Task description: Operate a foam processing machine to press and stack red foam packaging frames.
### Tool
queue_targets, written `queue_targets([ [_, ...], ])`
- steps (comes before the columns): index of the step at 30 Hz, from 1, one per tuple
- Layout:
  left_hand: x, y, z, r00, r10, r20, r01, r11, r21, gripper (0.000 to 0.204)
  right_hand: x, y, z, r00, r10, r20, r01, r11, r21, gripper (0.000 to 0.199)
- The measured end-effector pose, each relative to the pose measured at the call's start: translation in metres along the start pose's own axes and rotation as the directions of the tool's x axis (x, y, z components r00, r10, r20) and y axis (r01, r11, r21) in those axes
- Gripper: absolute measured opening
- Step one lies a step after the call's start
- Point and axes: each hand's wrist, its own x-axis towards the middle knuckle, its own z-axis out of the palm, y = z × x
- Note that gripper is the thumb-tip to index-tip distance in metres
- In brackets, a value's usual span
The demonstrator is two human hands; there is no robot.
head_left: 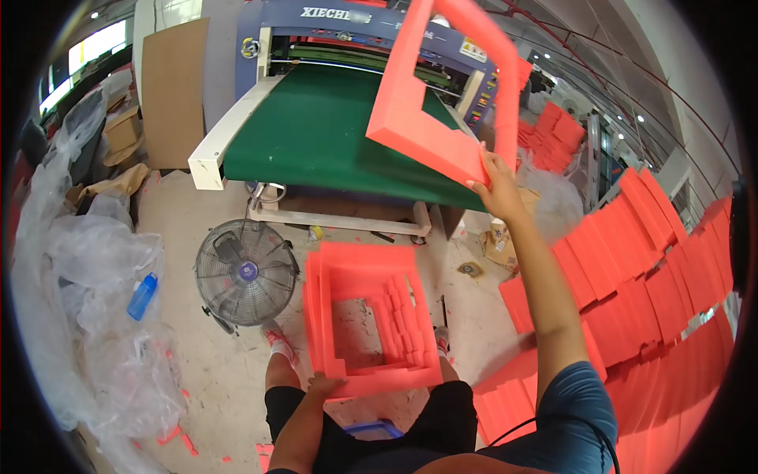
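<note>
My right hand (499, 188) is raised in front of the machine, closed on the lower corner of a red foam frame (438, 134). That frame hangs tilted over the right part of a green conveyor belt (316, 130); I cannot tell whether it touches the belt. Between my legs is a stack of similar red foam frames (367, 265), with a stepped inner edge and an open middle. My left hand (325, 385) grips the stack's near left corner, its fingers partly hidden.
A round black floor fan (246, 272) stands left of the stack. Piles of red foam pieces (624, 253) rise on the right. Clear plastic sheeting (103, 268) and a blue bottle (142, 297) lie at the left. The conveyor feeds a blue-grey machine (316, 20).
</note>
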Motion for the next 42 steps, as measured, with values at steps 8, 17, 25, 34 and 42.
queue_targets([
  [8,0.009,0.019,-0.011,0.987,-0.069,0.145,0.072,0.997,-0.012,0.13,0.104,0.087,0.14,0.905,0.06,0.421,0.025,0.981,-0.193,0.075],
  [17,0.011,0.014,-0.007,0.99,-0.065,0.122,0.065,0.998,0.006,0.124,0.089,0.058,0.154,0.989,0.043,-0.144,-0.081,0.96,-0.267,0.057],
  [25,-0.007,0.019,-0.001,0.998,0.029,-0.057,-0.033,0.997,-0.07,0.111,-0.172,-0.034,0.13,0.991,0.025,0.134,-0.037,0.995,0.089,0.053],
  [34,-0.043,0.014,0.017,0.827,0.481,-0.291,-0.531,0.838,-0.126,0.099,-0.506,-0.111,0.232,0.419,0.161,0.894,-0.54,0.835,0.103,0.087],
  [42,-0.019,-0.019,0.032,0.872,0.438,-0.218,-0.483,0.838,-0.253,0.056,-0.488,-0.134,0.193,0.559,0.317,0.766,-0.431,0.901,-0.059,0.097],
])
